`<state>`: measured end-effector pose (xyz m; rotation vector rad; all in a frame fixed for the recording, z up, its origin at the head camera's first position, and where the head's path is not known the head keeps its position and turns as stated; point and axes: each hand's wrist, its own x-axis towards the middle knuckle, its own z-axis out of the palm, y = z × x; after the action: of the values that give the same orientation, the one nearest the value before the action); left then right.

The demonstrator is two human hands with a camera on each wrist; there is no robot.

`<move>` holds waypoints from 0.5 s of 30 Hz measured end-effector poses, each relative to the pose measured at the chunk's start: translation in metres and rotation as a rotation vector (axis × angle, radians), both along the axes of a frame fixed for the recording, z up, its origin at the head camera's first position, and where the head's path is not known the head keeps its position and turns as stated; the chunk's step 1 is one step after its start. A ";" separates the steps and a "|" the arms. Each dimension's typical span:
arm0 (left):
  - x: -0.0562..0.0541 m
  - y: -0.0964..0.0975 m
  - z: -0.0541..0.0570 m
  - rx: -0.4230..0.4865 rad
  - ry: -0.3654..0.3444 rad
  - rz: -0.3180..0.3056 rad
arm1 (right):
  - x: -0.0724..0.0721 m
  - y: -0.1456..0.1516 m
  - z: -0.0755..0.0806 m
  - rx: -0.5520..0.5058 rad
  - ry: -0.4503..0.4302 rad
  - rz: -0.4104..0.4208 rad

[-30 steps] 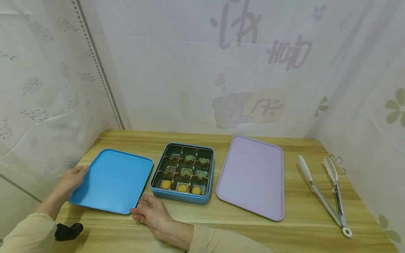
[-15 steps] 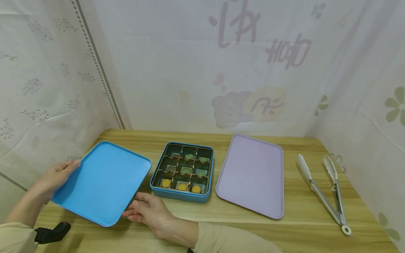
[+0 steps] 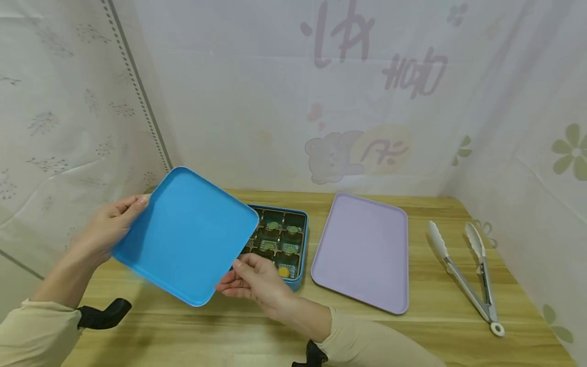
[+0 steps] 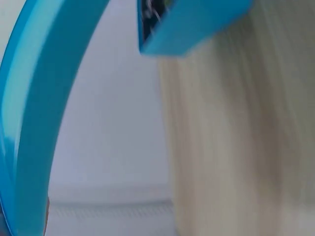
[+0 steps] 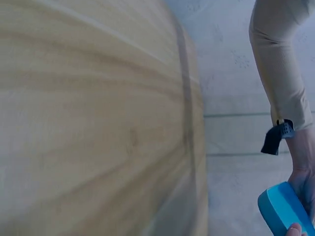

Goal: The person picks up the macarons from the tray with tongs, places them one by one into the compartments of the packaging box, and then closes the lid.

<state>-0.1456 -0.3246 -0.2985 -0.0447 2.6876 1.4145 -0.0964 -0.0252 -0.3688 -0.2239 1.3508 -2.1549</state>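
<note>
A blue square lid (image 3: 188,237) hangs tilted above the table, its right corner covering the left part of the box. On its left edge, my left hand (image 3: 107,227) grips the rim with the thumb on top. My right hand (image 3: 259,285) pinches the near right edge between thumb and fingers. The lid's deep side wall (image 4: 44,98) fills the left of the left wrist view. Partly hidden beneath stands the open blue box (image 3: 297,280), which has a dark divided insert. Green pieces (image 3: 272,226) and a yellow piece (image 3: 284,271) lie in its visible compartments.
A lilac tray (image 3: 362,250) lies right of the box on the wooden table (image 3: 220,336). Farther right are open metal tongs (image 3: 468,285) with white tips. Printed cloth (image 3: 238,102) hangs behind and at both sides.
Both hands have raised the lid off the table, first toward the left, then up and right over the box's left side. The lilac tray and tongs stay put.
</note>
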 end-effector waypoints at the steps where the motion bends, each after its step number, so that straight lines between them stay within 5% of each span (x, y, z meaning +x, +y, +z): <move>1: -0.001 0.008 0.002 0.017 0.040 0.006 | -0.002 0.007 0.003 0.003 0.016 -0.008; 3: -0.003 0.023 0.007 0.046 0.143 0.017 | -0.007 0.019 0.008 0.019 0.051 -0.030; 10: -0.003 0.068 0.011 0.072 0.692 0.025 | -0.021 0.059 0.011 0.102 0.245 -0.141; 15: 0.000 0.082 0.009 0.161 0.681 -0.078 | -0.025 0.077 0.008 0.180 0.360 -0.242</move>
<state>-0.1455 -0.2427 -0.2898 0.6612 2.9965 1.8813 -0.1213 0.0522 -0.3608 -0.4102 1.8484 -2.2448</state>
